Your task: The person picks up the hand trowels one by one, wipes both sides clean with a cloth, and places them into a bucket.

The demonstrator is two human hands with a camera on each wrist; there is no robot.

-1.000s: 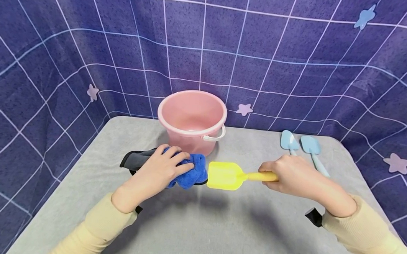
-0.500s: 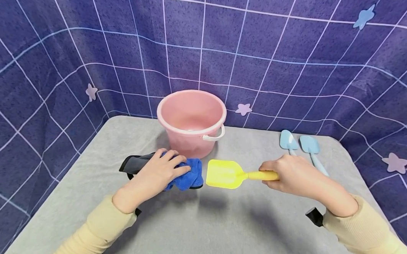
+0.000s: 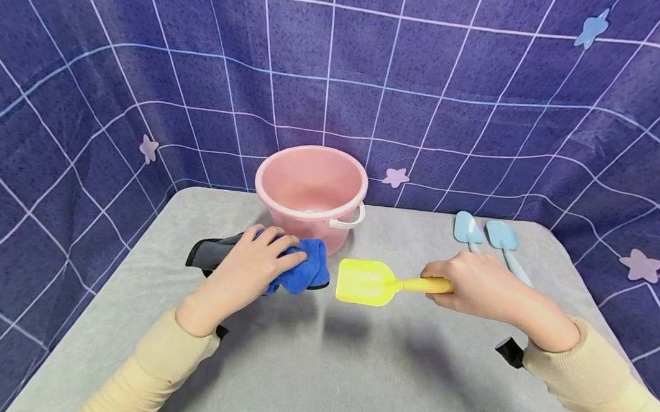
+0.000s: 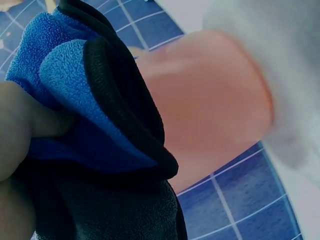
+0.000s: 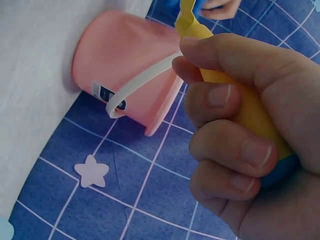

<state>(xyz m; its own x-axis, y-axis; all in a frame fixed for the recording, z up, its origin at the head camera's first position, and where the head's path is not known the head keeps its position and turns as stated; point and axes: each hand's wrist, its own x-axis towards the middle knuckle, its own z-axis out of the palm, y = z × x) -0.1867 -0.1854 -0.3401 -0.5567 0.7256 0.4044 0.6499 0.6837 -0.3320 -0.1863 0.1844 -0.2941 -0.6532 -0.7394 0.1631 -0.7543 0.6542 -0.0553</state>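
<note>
My left hand [image 3: 254, 265] grips a bunched cloth [image 3: 311, 266], blue on one face and dark grey with black edging on the other. In the left wrist view the cloth [image 4: 65, 75] folds over between thumb and fingers. A yellow toy shovel [image 3: 366, 282] is held by its handle in my right hand [image 3: 474, 287], its blade pointing left toward the cloth, with a small gap between them. The right wrist view shows fingers curled round the yellow handle [image 5: 240, 100], which has a blue end. Both cloth and shovel are above the table, shadows beneath them.
A pink bucket [image 3: 311, 183] with a white handle [image 3: 348, 219] stands behind the cloth on the grey-covered table [image 3: 321, 380]. Two light blue toy shovels [image 3: 467, 229] lie at the back right, partly behind my right hand. A purple gridded curtain [image 3: 349, 57] surrounds the table's back and sides.
The left hand has drawn the cloth away from the shovel blade, to the left and then slightly up. My right hand and the shovel are almost still.
</note>
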